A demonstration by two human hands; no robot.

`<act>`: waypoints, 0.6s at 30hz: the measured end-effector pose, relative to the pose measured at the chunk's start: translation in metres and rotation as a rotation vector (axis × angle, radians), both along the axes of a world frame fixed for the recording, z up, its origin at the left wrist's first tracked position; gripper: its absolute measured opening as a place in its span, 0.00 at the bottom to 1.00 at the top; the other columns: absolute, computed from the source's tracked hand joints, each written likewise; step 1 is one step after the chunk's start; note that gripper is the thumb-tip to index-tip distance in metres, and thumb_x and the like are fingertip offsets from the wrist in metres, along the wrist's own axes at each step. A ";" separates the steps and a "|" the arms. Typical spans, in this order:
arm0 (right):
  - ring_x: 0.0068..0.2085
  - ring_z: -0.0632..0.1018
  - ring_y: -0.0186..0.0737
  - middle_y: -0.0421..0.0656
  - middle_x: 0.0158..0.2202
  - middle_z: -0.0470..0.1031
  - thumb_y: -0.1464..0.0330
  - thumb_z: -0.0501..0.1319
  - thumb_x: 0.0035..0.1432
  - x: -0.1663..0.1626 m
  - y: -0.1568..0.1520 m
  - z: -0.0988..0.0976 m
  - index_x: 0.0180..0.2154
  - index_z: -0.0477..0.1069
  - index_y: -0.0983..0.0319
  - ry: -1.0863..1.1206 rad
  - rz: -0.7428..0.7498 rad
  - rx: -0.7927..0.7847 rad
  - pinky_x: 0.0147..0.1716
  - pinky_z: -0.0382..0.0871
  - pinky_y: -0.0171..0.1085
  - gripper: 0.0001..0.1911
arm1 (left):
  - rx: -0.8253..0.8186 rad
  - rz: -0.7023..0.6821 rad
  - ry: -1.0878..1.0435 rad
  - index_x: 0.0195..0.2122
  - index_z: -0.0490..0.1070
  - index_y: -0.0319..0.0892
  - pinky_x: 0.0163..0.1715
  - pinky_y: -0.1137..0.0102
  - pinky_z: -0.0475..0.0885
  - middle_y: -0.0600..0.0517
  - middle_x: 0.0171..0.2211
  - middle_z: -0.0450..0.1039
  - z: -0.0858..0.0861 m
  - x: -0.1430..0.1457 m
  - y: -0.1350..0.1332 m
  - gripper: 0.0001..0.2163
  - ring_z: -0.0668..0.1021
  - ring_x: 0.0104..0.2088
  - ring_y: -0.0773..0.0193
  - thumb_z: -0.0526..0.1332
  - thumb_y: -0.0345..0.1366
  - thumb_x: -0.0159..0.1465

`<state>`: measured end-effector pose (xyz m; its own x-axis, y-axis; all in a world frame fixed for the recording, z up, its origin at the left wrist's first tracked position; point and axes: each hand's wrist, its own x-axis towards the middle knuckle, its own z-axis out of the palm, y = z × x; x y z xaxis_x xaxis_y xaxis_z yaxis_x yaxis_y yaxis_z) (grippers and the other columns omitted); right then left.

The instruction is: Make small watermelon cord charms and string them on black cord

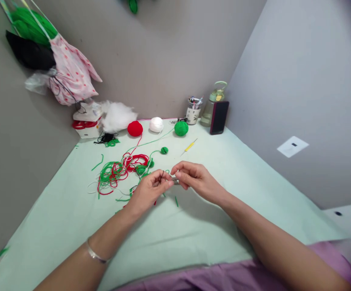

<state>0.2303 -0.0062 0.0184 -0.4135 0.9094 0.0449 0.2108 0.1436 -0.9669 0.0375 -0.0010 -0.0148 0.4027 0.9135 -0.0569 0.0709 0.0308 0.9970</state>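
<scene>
My left hand [150, 189] and my right hand [193, 178] meet over the middle of the pale green table [223, 194], fingertips pinched together. Between them sits a small silvery object [175, 180] that I cannot identify, gripped by my right hand. My left fingers pinch a thin dark thread loop [162, 174]. A tangle of red and green yarn [119, 169] lies just left of my left hand. A silver bracelet [95, 254] is on my left wrist.
Red [135, 128], white [156, 124] and green [181, 128] yarn balls line the back. A yellow crochet hook [190, 146], pen cup [193, 111], water bottle [213, 103], phone [219, 117], white stuffing [117, 115] and a pink bag [69, 70] stand nearby.
</scene>
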 end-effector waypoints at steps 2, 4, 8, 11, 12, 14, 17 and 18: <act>0.26 0.64 0.32 0.35 0.22 0.64 0.60 0.58 0.66 0.000 -0.001 0.001 0.40 0.71 0.63 0.027 0.040 -0.025 0.27 0.56 0.33 0.12 | 0.025 0.009 0.006 0.37 0.72 0.42 0.25 0.73 0.56 0.60 0.21 0.57 0.002 0.001 -0.001 0.12 0.61 0.23 0.69 0.66 0.45 0.59; 0.26 0.65 0.32 0.35 0.22 0.65 0.61 0.59 0.65 -0.001 -0.001 0.001 0.40 0.71 0.63 0.043 0.057 -0.033 0.27 0.56 0.33 0.11 | 0.035 -0.014 0.024 0.35 0.74 0.41 0.24 0.72 0.56 0.59 0.21 0.59 0.005 0.001 -0.002 0.12 0.60 0.23 0.69 0.65 0.45 0.60; 0.26 0.67 0.32 0.36 0.23 0.67 0.59 0.61 0.63 0.001 0.003 -0.002 0.40 0.70 0.63 0.118 0.013 -0.028 0.29 0.60 0.33 0.12 | -0.033 -0.056 0.047 0.28 0.75 0.39 0.24 0.73 0.56 0.56 0.24 0.65 0.007 -0.001 -0.002 0.13 0.60 0.24 0.70 0.66 0.45 0.59; 0.27 0.68 0.32 0.37 0.25 0.70 0.59 0.61 0.63 0.007 0.008 -0.001 0.40 0.70 0.62 0.191 -0.087 -0.033 0.29 0.62 0.33 0.12 | -0.134 -0.070 -0.028 0.27 0.75 0.39 0.25 0.73 0.56 0.56 0.24 0.65 0.008 -0.003 -0.001 0.12 0.61 0.25 0.70 0.68 0.44 0.58; 0.27 0.68 0.32 0.39 0.27 0.72 0.59 0.61 0.63 0.009 0.010 0.000 0.40 0.70 0.62 0.203 -0.113 -0.032 0.29 0.62 0.33 0.12 | -0.165 -0.075 -0.069 0.28 0.76 0.39 0.25 0.74 0.57 0.56 0.24 0.66 0.009 -0.004 -0.001 0.13 0.61 0.25 0.70 0.67 0.44 0.59; 0.27 0.68 0.32 0.41 0.31 0.75 0.60 0.59 0.64 0.013 0.012 0.003 0.42 0.70 0.62 0.196 -0.135 -0.023 0.28 0.61 0.33 0.12 | -0.217 -0.063 -0.170 0.29 0.78 0.38 0.25 0.74 0.59 0.54 0.25 0.67 0.010 -0.006 0.000 0.13 0.62 0.24 0.71 0.66 0.45 0.61; 0.27 0.66 0.33 0.42 0.30 0.75 0.61 0.56 0.66 0.017 0.015 0.005 0.41 0.71 0.62 0.106 -0.154 0.027 0.29 0.62 0.34 0.12 | -0.294 0.011 -0.384 0.29 0.78 0.37 0.31 0.75 0.66 0.55 0.24 0.65 0.013 -0.008 0.002 0.13 0.66 0.25 0.72 0.68 0.44 0.60; 0.27 0.67 0.33 0.41 0.29 0.74 0.61 0.55 0.66 0.018 0.017 0.005 0.40 0.71 0.63 0.067 -0.177 0.052 0.30 0.63 0.34 0.12 | -0.319 0.043 -0.454 0.29 0.78 0.37 0.33 0.75 0.69 0.56 0.23 0.64 0.014 -0.009 0.003 0.12 0.67 0.25 0.72 0.69 0.43 0.59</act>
